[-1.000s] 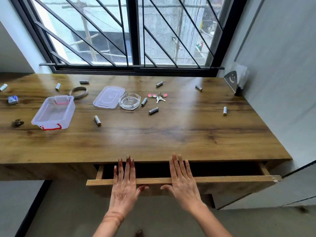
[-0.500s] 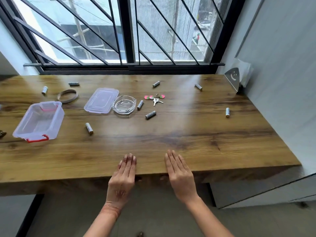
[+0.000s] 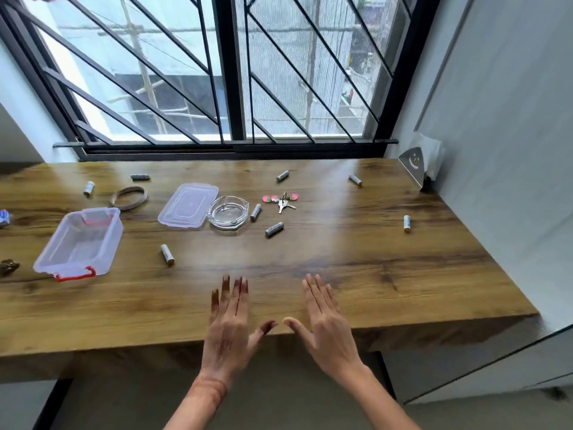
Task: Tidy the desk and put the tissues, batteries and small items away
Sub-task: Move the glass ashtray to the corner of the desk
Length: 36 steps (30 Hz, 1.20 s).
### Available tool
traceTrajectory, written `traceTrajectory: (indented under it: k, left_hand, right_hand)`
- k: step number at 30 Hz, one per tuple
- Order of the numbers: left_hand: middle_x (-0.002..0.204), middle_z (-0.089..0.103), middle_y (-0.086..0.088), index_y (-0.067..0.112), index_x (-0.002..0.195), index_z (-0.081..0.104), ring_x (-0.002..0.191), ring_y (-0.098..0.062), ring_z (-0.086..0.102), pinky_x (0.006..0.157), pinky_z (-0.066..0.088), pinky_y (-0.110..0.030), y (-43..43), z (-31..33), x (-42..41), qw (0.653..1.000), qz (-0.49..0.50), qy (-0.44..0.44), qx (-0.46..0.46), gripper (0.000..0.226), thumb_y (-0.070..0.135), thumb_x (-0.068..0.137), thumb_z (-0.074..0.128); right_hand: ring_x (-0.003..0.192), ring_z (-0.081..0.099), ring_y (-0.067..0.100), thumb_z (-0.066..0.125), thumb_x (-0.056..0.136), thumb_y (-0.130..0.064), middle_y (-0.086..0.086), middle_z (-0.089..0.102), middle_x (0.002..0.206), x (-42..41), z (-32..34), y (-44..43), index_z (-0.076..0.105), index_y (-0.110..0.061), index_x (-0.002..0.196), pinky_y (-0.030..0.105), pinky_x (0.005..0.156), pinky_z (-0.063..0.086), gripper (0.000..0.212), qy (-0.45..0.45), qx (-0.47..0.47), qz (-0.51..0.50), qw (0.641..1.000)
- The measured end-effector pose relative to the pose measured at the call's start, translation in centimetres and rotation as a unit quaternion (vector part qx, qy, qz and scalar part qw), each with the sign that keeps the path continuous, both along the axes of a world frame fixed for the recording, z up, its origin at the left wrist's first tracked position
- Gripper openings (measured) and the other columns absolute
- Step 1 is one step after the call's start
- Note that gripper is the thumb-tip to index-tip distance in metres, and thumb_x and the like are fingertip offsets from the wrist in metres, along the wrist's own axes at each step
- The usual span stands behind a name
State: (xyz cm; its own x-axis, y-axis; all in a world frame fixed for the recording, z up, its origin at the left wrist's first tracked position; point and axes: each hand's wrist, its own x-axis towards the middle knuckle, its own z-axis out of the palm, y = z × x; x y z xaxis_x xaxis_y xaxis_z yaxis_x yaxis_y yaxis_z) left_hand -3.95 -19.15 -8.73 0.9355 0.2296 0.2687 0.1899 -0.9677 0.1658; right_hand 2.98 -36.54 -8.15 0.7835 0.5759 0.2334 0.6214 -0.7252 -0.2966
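Head view, the only view.

Left hand (image 3: 228, 324) and right hand (image 3: 327, 324) are both palm-down over the near edge of the wooden desk (image 3: 356, 274). Fingers are straight and close together and point toward the window (image 3: 235, 69). Neither hand holds anything. The thumbs angle toward each other, tips near but apart. I cannot tell whether the palms rest on the wood or hover just above it.

Task items, all on the desktop and well apart from the hands:
- 8 batteries (image 3: 274, 229) lie loose. 2 are at far left near a brown tape ring (image 3: 128, 198). 1 is just right of the clear plastic box (image 3: 79, 242). 1 is just beside the glass ashtray (image 3: 228, 211), with 1 nearer than that. 2 are toward the window side, and 1 is alone at the right.
- The box is open, with its red latch at the near end. Its lid (image 3: 188, 204) lies flat between the box and the ashtray, just beside the ashtray.
- The keys (image 3: 280, 202), with pink tags, are just right of the ashtray.
- The tissues (image 3: 431, 153) are in the far right corner against the wall, behind a triangular metal holder (image 3: 412, 167) with a smile cut-out.

At the left edge of the frame there is a small blue-and-white item (image 3: 3, 217), cropped, and a small dark object (image 3: 7, 266). Both are too small to identify.
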Motion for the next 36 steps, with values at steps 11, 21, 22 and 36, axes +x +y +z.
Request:
traceTrajectory:
  k: [11, 21, 22, 36]
  left_hand:
    - [0.157, -0.008, -0.011, 0.001, 0.146, -0.007, 0.145, -0.022, -0.009, 0.115, -0.006, -0.027, 7.7, 4.4, 8.3, 0.985, 0.025, 0.038, -0.164, 0.105, 0.054, 0.081, 0.057]
    - [0.157, 0.012, -0.012, 0.001, 0.147, 0.006, 0.145, -0.020, 0.014, 0.113, 0.012, -0.021, 13.8, 4.6, 13.2, 0.960, 0.054, 0.054, -0.271, 0.105, 0.029, 0.073, 0.075]
    - [0.155, 0.018, -0.013, 0.001, 0.147, 0.010, 0.143, -0.021, 0.019, 0.112, 0.014, -0.020, 14.0, 4.7, 13.6, 0.959, 0.059, 0.048, -0.274, 0.103, 0.026, 0.072, 0.077]
    - [0.111, 0.063, -0.011, 0.013, 0.120, 0.058, 0.111, -0.025, 0.051, 0.085, 0.037, -0.021, 16.1, 4.2, 17.2, 0.947, 0.134, 0.015, -0.290, 0.053, 0.010, 0.069, 0.072]
  right_hand:
    - [0.140, 0.022, 0.022, 0.054, 0.088, -0.040, 0.012, 0.031, 0.148, 7.5, 4.6, 9.3, 0.026, -0.004, 0.141, 0.025, 0.114, 0.011, 0.071, 0.025, 0.130, 0.031, 0.991]
    - [0.141, 0.012, 0.025, 0.071, 0.070, -0.051, 0.010, 0.022, 0.151, 15.5, 4.8, 17.4, 0.017, -0.005, 0.144, 0.033, 0.115, 0.003, 0.103, 0.078, 0.049, 0.058, 0.994]
    - [0.142, 0.009, 0.024, 0.071, 0.069, -0.052, 0.010, 0.020, 0.152, 15.9, 4.7, 17.9, 0.015, -0.005, 0.144, 0.033, 0.116, 0.001, 0.105, 0.087, 0.043, 0.059, 0.994]
    - [0.130, 0.035, 0.024, 0.076, 0.064, -0.046, 0.010, 0.044, 0.136, 19.3, 3.6, 20.2, 0.032, -0.003, 0.137, 0.032, 0.115, 0.004, 0.096, 0.165, 0.110, 0.118, 0.973]
